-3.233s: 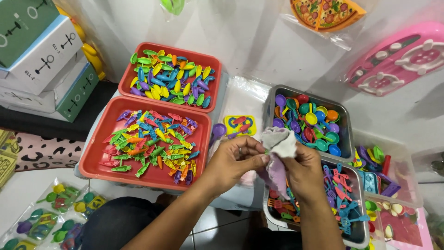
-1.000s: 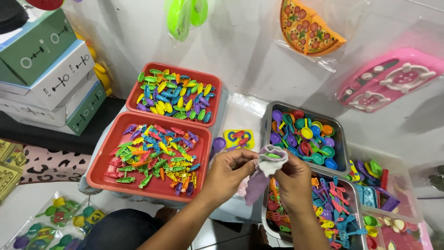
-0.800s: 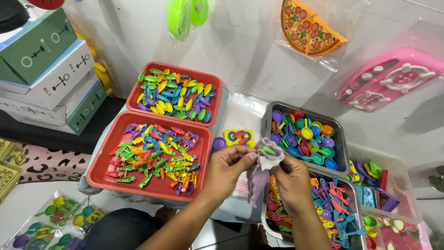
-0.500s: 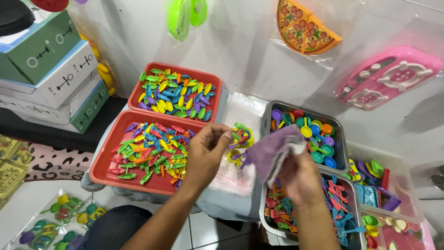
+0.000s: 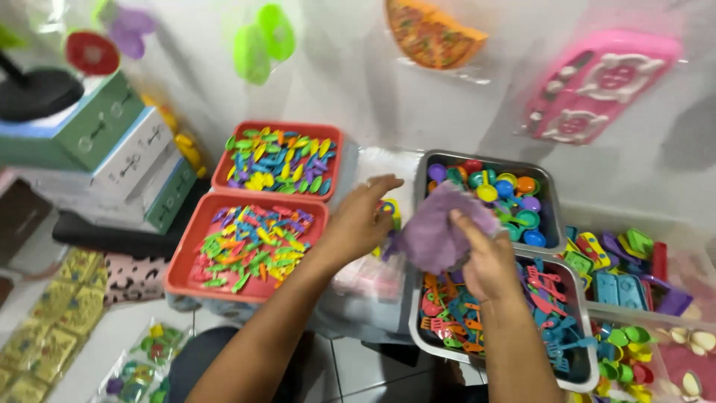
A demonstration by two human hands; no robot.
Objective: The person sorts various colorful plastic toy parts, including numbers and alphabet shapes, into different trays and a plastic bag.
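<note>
The right hand holds a soft purple bag bunched up above the gap between two metal trays, its fingers pinching the top fold so the opening stays gathered and nothing inside can slip out. The bag hangs just at 9 o'clock of that hand, clear of the trays beneath it. The left hand is free of the bag and reaches toward 12 o'clock, fingers spread and slightly curled, empty as far as can be seen, hovering over a small multicoloured toy piece that lies on the pale surface between the trays.

At 9 o'clock of the left hand sits a near red tray of small bright plastic bits, and beyond it, at 11 o'clock, a far red tray with more. At 1 o'clock of the right hand a metal tray holds toy cups and round pieces; directly under the right forearm another metal tray holds toy forks and utensils. Clear bins of toys sit at 3 o'clock. Stacked boxes stand at far 9 o'clock. The bunched bag partly hides the trays' near edges, and the right forearm covers much of the utensil tray.
</note>
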